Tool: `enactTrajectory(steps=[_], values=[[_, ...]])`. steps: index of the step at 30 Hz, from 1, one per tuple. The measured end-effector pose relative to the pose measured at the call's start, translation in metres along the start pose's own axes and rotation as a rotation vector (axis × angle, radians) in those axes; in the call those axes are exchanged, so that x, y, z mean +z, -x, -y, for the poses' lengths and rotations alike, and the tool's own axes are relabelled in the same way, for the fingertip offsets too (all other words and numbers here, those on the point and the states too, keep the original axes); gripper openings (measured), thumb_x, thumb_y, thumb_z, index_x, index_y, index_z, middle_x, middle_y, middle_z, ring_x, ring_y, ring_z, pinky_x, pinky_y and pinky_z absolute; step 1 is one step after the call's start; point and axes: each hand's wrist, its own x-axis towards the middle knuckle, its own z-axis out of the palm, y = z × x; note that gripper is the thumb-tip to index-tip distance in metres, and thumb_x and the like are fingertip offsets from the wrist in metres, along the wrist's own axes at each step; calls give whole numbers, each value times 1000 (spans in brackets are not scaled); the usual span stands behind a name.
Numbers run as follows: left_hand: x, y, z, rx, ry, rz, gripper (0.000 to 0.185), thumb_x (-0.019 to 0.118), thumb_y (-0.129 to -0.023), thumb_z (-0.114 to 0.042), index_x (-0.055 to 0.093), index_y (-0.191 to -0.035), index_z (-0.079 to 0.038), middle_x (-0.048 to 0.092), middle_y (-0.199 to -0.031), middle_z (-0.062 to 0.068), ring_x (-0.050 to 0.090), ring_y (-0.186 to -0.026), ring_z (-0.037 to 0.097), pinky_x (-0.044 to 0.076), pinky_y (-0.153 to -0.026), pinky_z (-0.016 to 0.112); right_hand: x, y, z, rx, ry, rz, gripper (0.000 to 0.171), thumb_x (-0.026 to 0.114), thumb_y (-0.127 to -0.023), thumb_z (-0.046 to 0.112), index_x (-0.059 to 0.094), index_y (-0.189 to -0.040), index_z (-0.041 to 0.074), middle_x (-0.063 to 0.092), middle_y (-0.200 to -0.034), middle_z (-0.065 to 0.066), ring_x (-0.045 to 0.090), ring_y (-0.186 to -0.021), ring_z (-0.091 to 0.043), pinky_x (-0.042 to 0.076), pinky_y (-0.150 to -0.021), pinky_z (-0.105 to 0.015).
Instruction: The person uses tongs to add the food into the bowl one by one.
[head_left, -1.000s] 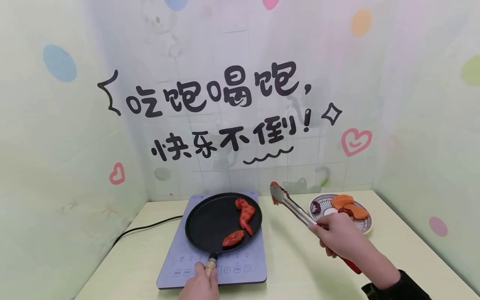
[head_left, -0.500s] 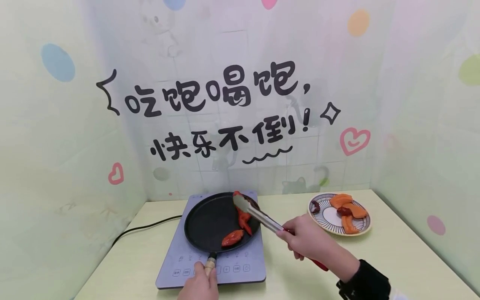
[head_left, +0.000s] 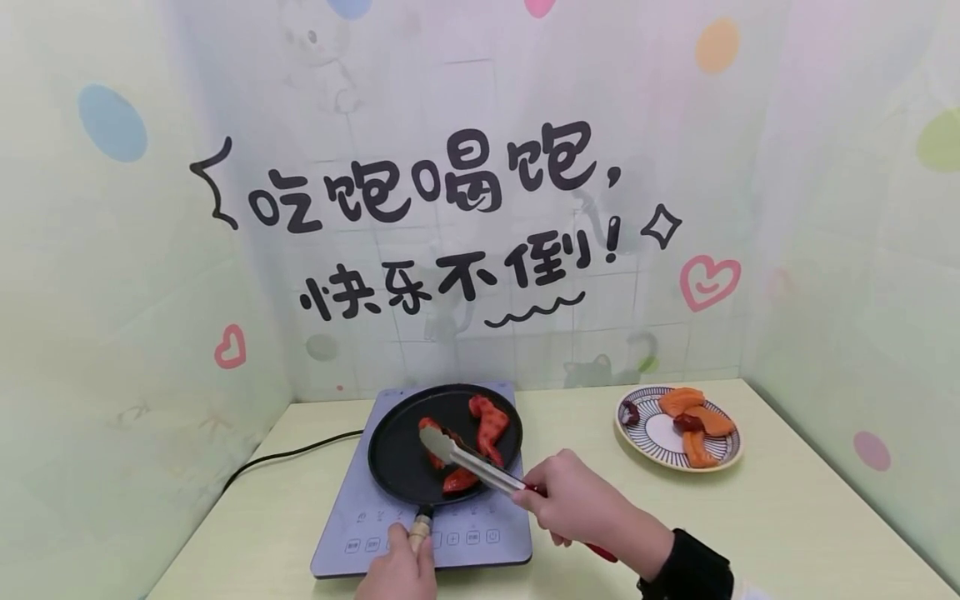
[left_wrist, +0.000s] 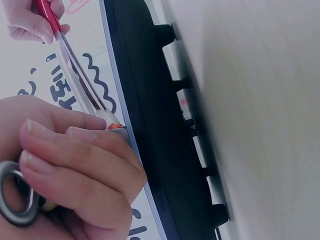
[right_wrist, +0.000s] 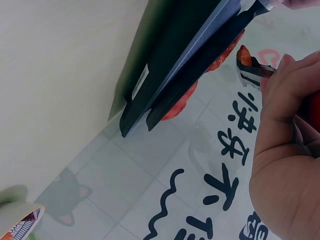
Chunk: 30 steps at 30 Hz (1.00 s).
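My left hand point(head_left: 401, 568) grips the wooden handle point(head_left: 420, 532) of a black frying pan point(head_left: 401, 454). A metal hanging ring point(left_wrist: 19, 202) shows at the handle's end in the left wrist view. In my right hand point(head_left: 581, 502) are metal tongs point(head_left: 487, 472) with red grips. Their tips hold a small red piece of meat point(head_left: 431, 428) over the pan's middle, partly hidden; contact with the pan cannot be told. A glossy red chicken wing point(head_left: 491, 423) lies at the pan's right side. Another reddish piece point(head_left: 457, 481) lies near the front, partly covered by the tongs.
The pan sits on a flat induction cooker point(head_left: 348, 525), whose black cord point(head_left: 300, 452) runs left. At the right, a patterned plate point(head_left: 660, 456) bears orange slices point(head_left: 701, 450) and dark red pieces point(head_left: 687, 423). A printed wall sheet point(head_left: 465, 358) stands behind the table point(head_left: 600, 433).
My right hand has carried the tongs and red piece leftward from near the plate, across the wing, to over the pan's middle. The left hand keeps its grip on the handle.
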Motion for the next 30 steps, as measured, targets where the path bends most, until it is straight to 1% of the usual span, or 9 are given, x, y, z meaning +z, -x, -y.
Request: enactTrajectory(steps=[4,7,12,19,23,30], values=[[1,-1,1,-1,-1,-2,32,54,-97,-32,43,-95,-2,46,-59,9,47,-49,24,32,-49,37,6,-1,6,3,23,30,26,65,-94,19,68,-71,8,45,-43,9,45,-31,-5,40,-35,-24],[1,-1,0,-2,-5,-10,32,55,-96,-32,43,-95,-2,47,-59,9,48,-49,24,32,-49,37,9,-1,8,17,15,48,23,66,-93,20,70,-73,9,46,-44,7,45,-31,-6,40,-35,-23],[0,0,-1,-18,-13,9,32,55,-97,-32,43,-95,-2,47,-59,9,47,-50,23,32,-50,36,14,-2,9,49,2,70,22,67,-93,21,70,-74,11,48,-45,5,46,-32,-7,41,-36,-24],[-2,0,-2,-22,-16,21,33,55,-97,-32,42,-95,-2,47,-60,9,48,-51,23,33,-51,36,18,-3,7,37,13,69,25,67,-93,21,69,-71,10,47,-44,7,46,-32,-6,40,-35,-23],[-2,0,-2,-18,-15,23,33,54,-97,-32,42,-95,-2,47,-60,9,48,-51,23,33,-50,37,18,-3,8,51,7,77,23,67,-93,21,69,-73,10,47,-45,6,45,-32,-7,39,-35,-22],[-2,0,-1,-8,-2,22,32,54,-97,-32,42,-96,-2,47,-60,9,48,-51,23,32,-50,37,16,-3,9,63,17,74,24,66,-93,23,69,-74,10,48,-46,5,45,-33,-7,40,-35,-23]])
